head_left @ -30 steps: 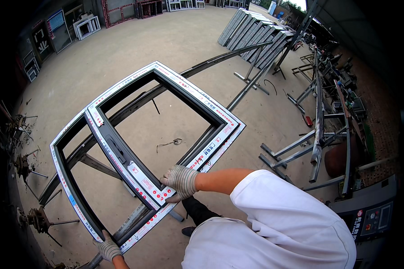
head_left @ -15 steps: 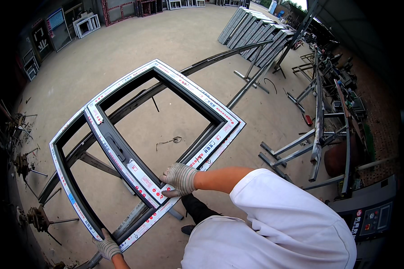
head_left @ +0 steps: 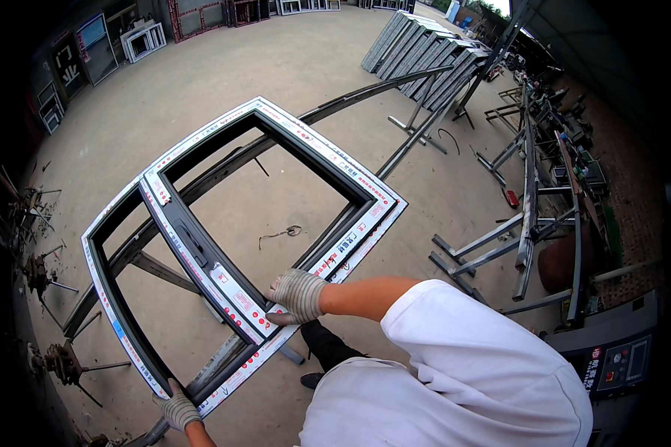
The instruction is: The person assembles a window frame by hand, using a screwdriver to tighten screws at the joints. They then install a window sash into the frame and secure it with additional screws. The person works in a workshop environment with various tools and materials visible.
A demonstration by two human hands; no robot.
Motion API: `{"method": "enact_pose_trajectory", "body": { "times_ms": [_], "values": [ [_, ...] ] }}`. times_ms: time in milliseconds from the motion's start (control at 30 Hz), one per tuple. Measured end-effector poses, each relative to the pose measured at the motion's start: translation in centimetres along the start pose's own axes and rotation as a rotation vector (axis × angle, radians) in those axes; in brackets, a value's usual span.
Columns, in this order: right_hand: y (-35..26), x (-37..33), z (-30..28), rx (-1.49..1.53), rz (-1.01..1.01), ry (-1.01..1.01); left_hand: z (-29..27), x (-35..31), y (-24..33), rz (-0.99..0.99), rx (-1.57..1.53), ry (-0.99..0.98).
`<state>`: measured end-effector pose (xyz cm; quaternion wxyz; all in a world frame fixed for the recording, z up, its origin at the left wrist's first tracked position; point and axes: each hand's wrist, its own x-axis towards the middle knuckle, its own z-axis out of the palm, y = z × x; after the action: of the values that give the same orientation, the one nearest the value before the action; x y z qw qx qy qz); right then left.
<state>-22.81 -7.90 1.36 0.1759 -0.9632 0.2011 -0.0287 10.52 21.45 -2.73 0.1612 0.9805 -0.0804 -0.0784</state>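
A large window frame (head_left: 235, 298) with two openings lies across dark metal rails, its dark profiles covered with white printed protective film. My left hand (head_left: 179, 410), in a striped knit glove with bare fingertips, grips the frame's near left corner. Its thumb lies on the inner side, and the other fingers are mostly hidden. In a matching glove, my right hand (head_left: 300, 294) is closed over the near edge beside the middle bar, fingers curling toward the larger opening. Both openings have no glass, and the floor shows through them.
Long metal support rails (head_left: 380, 88) run beneath the frame toward the far right. Stacked wrapped frames (head_left: 425, 56) stand behind. Steel trestles (head_left: 525, 216) are at right, near a grey machine with a control panel (head_left: 622, 365). Metal stands (head_left: 60, 360) line the left; a wire piece (head_left: 294, 232) lies on the floor.
Almost nothing differs. My right hand's fingers and thumb have shifted very slightly on the frame's edge; the frame and my left hand stay put.
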Motion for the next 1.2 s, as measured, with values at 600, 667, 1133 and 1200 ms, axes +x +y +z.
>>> {"method": "enact_pose_trajectory", "body": {
  "times_ms": [600, 667, 1133, 1200],
  "values": [
    [0.01, 0.12, 0.09, 0.026, 0.024, 0.007, 0.00, -0.18, 0.10, 0.022, -0.015, 0.020],
    [0.09, 0.06, 0.24, 0.032, 0.018, 0.022, -0.10, -0.26, 0.25, 0.015, -0.012, 0.013],
    [-0.02, 0.01, 0.33, 0.047, 0.031, 0.047, 0.22, 0.19, -0.02, -0.024, 0.038, 0.003],
    [-0.02, 0.10, 0.27, 0.054, 0.023, 0.054, 0.23, 0.24, -0.11, -0.030, 0.037, 0.003]
  ]
}}
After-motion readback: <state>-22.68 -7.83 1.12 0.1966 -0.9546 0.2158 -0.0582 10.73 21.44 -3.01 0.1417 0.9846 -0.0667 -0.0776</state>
